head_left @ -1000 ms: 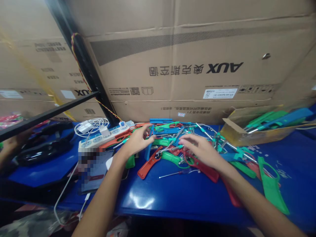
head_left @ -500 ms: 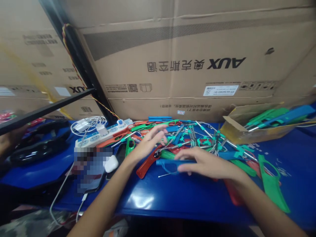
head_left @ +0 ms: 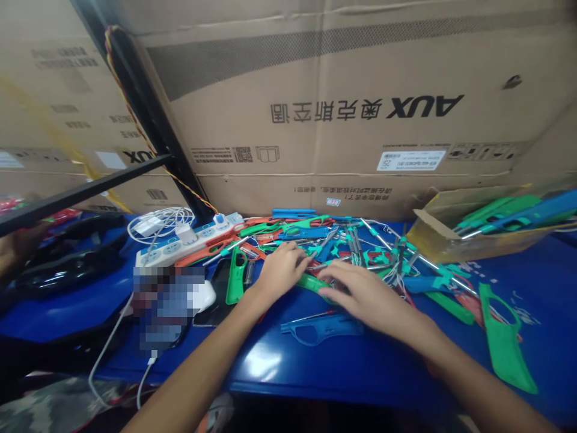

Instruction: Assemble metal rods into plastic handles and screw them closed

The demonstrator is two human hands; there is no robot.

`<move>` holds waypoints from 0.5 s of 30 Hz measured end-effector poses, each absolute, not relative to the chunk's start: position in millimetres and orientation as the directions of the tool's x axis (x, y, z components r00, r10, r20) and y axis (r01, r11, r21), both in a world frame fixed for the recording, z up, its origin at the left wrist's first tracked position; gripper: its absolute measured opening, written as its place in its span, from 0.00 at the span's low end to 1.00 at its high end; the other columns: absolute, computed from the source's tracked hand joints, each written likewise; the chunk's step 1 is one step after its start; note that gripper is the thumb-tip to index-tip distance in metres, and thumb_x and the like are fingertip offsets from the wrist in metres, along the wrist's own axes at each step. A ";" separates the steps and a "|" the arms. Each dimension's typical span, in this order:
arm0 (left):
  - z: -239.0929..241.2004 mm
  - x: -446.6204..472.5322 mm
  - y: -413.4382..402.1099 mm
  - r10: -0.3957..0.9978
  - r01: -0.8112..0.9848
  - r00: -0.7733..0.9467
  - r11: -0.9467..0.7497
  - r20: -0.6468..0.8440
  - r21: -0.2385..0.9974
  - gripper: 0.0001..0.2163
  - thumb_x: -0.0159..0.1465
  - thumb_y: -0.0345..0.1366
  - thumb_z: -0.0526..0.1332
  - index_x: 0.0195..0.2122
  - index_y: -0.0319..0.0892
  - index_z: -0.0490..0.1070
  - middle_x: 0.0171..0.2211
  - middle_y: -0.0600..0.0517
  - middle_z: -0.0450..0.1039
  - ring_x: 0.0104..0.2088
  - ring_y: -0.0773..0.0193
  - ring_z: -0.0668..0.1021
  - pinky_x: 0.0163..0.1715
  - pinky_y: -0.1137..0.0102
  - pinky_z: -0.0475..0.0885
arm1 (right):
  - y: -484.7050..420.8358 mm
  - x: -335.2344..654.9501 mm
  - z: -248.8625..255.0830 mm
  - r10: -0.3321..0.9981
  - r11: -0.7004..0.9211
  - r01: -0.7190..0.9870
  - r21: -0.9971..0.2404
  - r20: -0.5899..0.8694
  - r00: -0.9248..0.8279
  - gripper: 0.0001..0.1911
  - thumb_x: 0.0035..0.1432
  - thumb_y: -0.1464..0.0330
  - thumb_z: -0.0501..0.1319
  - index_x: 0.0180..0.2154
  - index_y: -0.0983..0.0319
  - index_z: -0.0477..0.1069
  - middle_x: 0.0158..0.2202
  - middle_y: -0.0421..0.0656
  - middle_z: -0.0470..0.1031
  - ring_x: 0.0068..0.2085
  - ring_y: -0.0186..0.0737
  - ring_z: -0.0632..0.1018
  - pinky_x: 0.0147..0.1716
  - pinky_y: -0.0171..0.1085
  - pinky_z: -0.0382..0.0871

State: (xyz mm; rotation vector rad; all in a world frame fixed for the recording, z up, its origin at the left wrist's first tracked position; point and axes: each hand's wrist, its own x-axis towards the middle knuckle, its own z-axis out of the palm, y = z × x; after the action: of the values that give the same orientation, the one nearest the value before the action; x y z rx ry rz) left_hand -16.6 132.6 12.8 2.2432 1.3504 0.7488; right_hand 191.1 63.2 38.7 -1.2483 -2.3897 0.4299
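A heap of red, green and blue plastic handle shells and thin metal rods [head_left: 360, 249] covers the blue table [head_left: 342, 367]. My left hand [head_left: 282, 270] lies on the heap with fingers curled over a green shell [head_left: 313, 282]. My right hand [head_left: 360, 291] rests beside it, fingertips pressed on the same green shell. A blue shell [head_left: 320, 329] lies flat on the table just in front of my right hand, untouched. A thin metal rod [head_left: 311, 317] lies next to it.
A white power strip [head_left: 189, 239] with chargers and coiled cable sits at the left, a phone and white case beside it. An open carton [head_left: 487, 231] holds more shells at the right. Large cardboard boxes [head_left: 342, 108] wall the back. A green shell [head_left: 507, 340] lies at the right front.
The blue shell that my right hand carried toward me now lies on the table. Both hands have gone back to the heap and closed on a green shell.
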 end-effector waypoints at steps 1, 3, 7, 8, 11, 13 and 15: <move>13.2 -17.2 134.4 0.897 0.648 0.376 -0.435 0.234 0.625 0.12 0.69 0.43 0.61 0.31 0.44 0.77 0.38 0.47 0.74 0.45 0.53 0.75 0.47 0.64 0.69 | 69.8 193.4 36.0 0.835 0.550 0.711 -0.438 0.266 -0.482 0.09 0.71 0.65 0.59 0.49 0.57 0.75 0.46 0.45 0.78 0.45 0.45 0.79 0.44 0.45 0.75; 15.0 -19.4 138.3 0.902 0.582 0.358 -0.418 0.241 0.698 0.13 0.69 0.44 0.60 0.30 0.43 0.76 0.36 0.48 0.74 0.42 0.55 0.76 0.47 0.65 0.69 | 82.1 197.6 28.6 0.807 0.584 0.718 -0.378 0.367 -0.463 0.12 0.71 0.68 0.57 0.52 0.57 0.74 0.49 0.47 0.77 0.49 0.48 0.78 0.49 0.48 0.75; 22.1 -24.8 143.3 0.915 0.390 0.330 -0.356 0.231 0.849 0.18 0.69 0.50 0.58 0.31 0.41 0.75 0.31 0.52 0.73 0.35 0.60 0.75 0.40 0.67 0.69 | 96.8 198.6 12.6 0.745 0.641 0.732 -0.229 0.416 -0.522 0.17 0.70 0.71 0.57 0.57 0.58 0.73 0.57 0.50 0.75 0.54 0.52 0.75 0.52 0.53 0.73; 24.0 -25.9 143.6 0.920 0.344 0.321 -0.333 0.223 0.878 0.19 0.68 0.52 0.58 0.31 0.41 0.75 0.29 0.53 0.72 0.33 0.61 0.74 0.38 0.68 0.68 | 98.2 197.4 10.2 0.742 0.643 0.737 -0.207 0.406 -0.534 0.17 0.70 0.71 0.57 0.57 0.59 0.73 0.56 0.50 0.76 0.53 0.52 0.75 0.50 0.53 0.73; 28.5 -28.4 143.5 0.936 0.230 0.292 -0.269 0.197 0.935 0.22 0.67 0.56 0.59 0.29 0.41 0.73 0.24 0.55 0.66 0.28 0.64 0.70 0.33 0.70 0.65 | 99.4 193.5 8.0 0.739 0.643 0.745 -0.175 0.397 -0.544 0.15 0.69 0.72 0.58 0.54 0.60 0.75 0.49 0.50 0.78 0.47 0.51 0.76 0.45 0.50 0.73; 29.7 -29.2 143.3 0.944 0.168 0.276 -0.234 0.183 0.958 0.22 0.66 0.55 0.60 0.27 0.41 0.72 0.23 0.55 0.65 0.28 0.65 0.69 0.32 0.70 0.64 | 99.3 192.1 9.3 0.735 0.645 0.744 -0.175 0.410 -0.540 0.11 0.69 0.72 0.58 0.48 0.60 0.78 0.44 0.49 0.79 0.44 0.49 0.75 0.42 0.49 0.72; 30.1 -29.6 143.3 0.948 0.117 0.269 -0.206 0.168 0.972 0.21 0.65 0.54 0.62 0.27 0.40 0.71 0.23 0.56 0.64 0.28 0.65 0.68 0.32 0.70 0.63 | 99.3 192.0 11.3 0.729 0.647 0.741 -0.180 0.430 -0.533 0.10 0.70 0.71 0.57 0.42 0.61 0.79 0.42 0.49 0.78 0.43 0.49 0.75 0.42 0.48 0.71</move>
State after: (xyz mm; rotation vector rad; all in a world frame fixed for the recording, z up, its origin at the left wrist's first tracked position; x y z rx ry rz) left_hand -29.6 143.3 30.1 1.5672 1.0178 1.0741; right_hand 192.0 99.3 11.3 -1.1490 -2.3962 -0.0336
